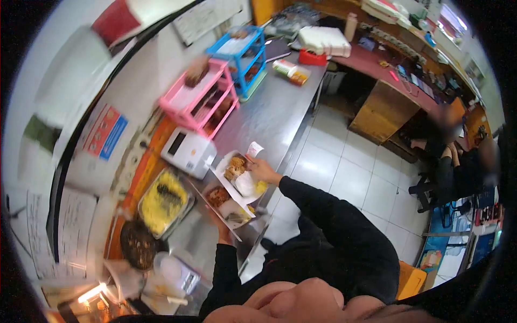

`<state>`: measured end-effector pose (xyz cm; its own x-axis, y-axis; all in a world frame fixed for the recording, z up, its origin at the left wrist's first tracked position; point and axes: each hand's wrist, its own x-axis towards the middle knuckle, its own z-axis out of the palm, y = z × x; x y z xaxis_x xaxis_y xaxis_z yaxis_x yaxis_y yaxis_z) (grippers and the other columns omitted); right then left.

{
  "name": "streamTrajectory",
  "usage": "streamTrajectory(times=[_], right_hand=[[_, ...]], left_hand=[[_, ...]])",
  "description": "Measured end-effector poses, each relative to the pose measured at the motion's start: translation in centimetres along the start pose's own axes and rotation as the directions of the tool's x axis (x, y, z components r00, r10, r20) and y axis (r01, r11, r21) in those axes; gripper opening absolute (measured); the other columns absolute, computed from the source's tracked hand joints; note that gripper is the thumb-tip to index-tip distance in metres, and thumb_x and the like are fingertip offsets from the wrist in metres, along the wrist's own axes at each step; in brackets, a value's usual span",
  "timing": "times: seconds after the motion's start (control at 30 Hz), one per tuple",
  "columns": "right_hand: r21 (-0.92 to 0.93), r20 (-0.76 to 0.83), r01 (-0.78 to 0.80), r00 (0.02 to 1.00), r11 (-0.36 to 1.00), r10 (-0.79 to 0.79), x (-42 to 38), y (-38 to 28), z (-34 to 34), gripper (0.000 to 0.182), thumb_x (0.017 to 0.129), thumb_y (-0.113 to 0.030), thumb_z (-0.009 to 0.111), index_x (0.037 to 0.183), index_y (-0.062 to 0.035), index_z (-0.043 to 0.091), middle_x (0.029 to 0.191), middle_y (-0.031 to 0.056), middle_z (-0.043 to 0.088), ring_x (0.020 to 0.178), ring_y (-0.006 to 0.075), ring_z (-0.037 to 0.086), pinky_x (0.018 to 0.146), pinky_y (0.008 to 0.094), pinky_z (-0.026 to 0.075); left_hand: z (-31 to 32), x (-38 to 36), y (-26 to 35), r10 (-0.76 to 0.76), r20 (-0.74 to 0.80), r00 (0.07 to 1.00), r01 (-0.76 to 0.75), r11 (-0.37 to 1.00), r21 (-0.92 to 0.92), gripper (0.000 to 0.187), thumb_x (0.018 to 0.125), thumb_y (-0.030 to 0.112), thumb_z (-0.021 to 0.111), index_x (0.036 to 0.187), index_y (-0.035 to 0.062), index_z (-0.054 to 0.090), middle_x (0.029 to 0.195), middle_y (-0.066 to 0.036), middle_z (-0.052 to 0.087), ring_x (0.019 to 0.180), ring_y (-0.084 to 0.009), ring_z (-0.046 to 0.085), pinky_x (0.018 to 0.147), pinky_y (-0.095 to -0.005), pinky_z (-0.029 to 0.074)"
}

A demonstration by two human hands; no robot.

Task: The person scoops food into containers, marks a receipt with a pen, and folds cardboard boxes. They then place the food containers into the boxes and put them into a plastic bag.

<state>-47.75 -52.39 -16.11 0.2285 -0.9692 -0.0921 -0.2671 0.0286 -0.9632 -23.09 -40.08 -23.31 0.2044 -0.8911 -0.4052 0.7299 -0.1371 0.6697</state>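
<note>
Two open white paper food boxes sit close together over the steel table. The upper food box [237, 195] holds brown fried pieces [236, 168], a white wrapped bundle [246, 184] and some yellow food. In the lower food box [229, 229] are reddish-brown pieces [217, 197] with another pale bundle. My right hand [263, 171] grips the upper box's far edge, fingers bent. Along the lower box's near side, my left hand [223, 230] holds its wall, its fingers partly hidden behind the box. A small white printed packet or cup [255, 148] lies just beyond my right hand.
Beside the boxes stand a white machine [188, 152] and a tray of yellow food [165, 202]. A dark round pan [141, 245] sits nearer. Pink [198, 99] and blue racks [238, 51] line the wall. A person [468, 167] sits at the far right.
</note>
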Motion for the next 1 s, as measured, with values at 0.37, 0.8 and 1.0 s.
streamTrajectory(times=[0.37, 0.8, 1.0], right_hand=[[-0.326, 0.071, 0.195, 0.981, 0.925, -0.182, 21.9, 13.3, -17.1, 0.064, 0.083, -0.024, 0.056, 0.139, -0.0118, 0.030, 0.109, 0.0218, 0.059, 0.102, 0.0351, 0.057, 0.090, 0.0453, 0.042], [-0.166, -0.596, 0.006, 0.796, 0.986, -0.105, 5.5, 16.0, -44.7, 0.045, 0.076, -0.002, 0.055, 0.120, -0.0094, 0.058, 0.108, 0.0223, 0.060, 0.097, 0.0380, 0.058, 0.085, 0.0380, 0.046], [0.037, -0.148, 0.042, 0.988, 0.998, -0.036, 9.5, 16.9, -54.1, 0.070, 0.073, 0.000, 0.058, 0.139, -0.0101, 0.037, 0.133, 0.0160, 0.048, 0.118, 0.0276, 0.050, 0.098, 0.0357, 0.040]], left_hand=[[13.1, 25.9, -16.8, 0.095, -0.142, 0.985, -0.076, 0.988, 0.133, 0.046, 0.093, 0.041, 0.044, 0.120, 0.0040, 0.051, 0.101, -0.011, 0.061, 0.085, -0.0249, 0.060, 0.077, -0.0385, 0.049], [23.8, 14.8, -24.4, 0.762, 0.066, 0.644, 0.143, -0.205, 0.968, 0.038, 0.094, 0.032, 0.044, 0.101, -0.0002, 0.063, 0.092, -0.018, 0.065, 0.084, -0.0298, 0.061, 0.075, -0.0418, 0.046], [40.6, 17.6, -40.2, -0.368, 0.013, 0.930, 0.251, 0.660, 0.708, 0.066, 0.092, 0.060, 0.033, 0.127, 0.0063, 0.048, 0.116, -0.009, 0.055, 0.101, -0.0215, 0.053, 0.082, -0.0404, 0.041]])
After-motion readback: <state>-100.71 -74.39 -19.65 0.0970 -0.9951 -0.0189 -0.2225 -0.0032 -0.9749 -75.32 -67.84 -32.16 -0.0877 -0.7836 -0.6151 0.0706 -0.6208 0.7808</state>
